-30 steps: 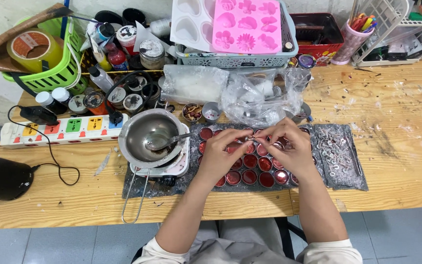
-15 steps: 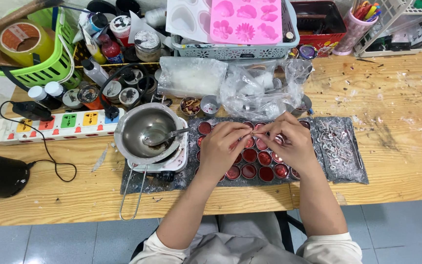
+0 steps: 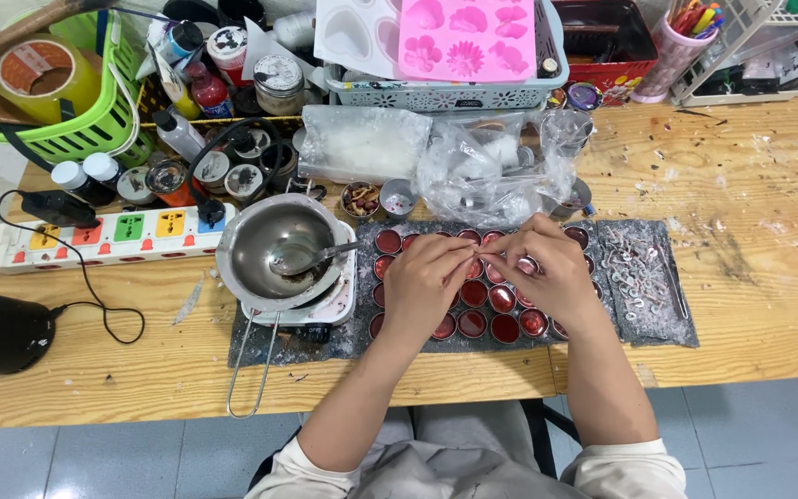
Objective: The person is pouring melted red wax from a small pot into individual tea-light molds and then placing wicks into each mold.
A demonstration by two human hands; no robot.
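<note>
My left hand (image 3: 429, 282) and my right hand (image 3: 547, 275) meet fingertip to fingertip over a cluster of several small round tins filled with dark red wax (image 3: 487, 310), set on a grey mat (image 3: 344, 337). Both hands pinch something very small between them, too small to name. The tins under the palms are partly hidden. A steel bowl with a spoon in it (image 3: 279, 249) stands just left of my left hand, on a small scale.
A second grey mat with several small metal wick pieces (image 3: 639, 277) lies to the right. Crumpled clear plastic bags (image 3: 482, 171) sit behind the tins. A power strip (image 3: 108, 231), bottles, jars, a green basket (image 3: 76, 102) and pink moulds (image 3: 464, 37) crowd the back.
The hands stay together over the tins with only slight finger movement. The view has shifted a little.
</note>
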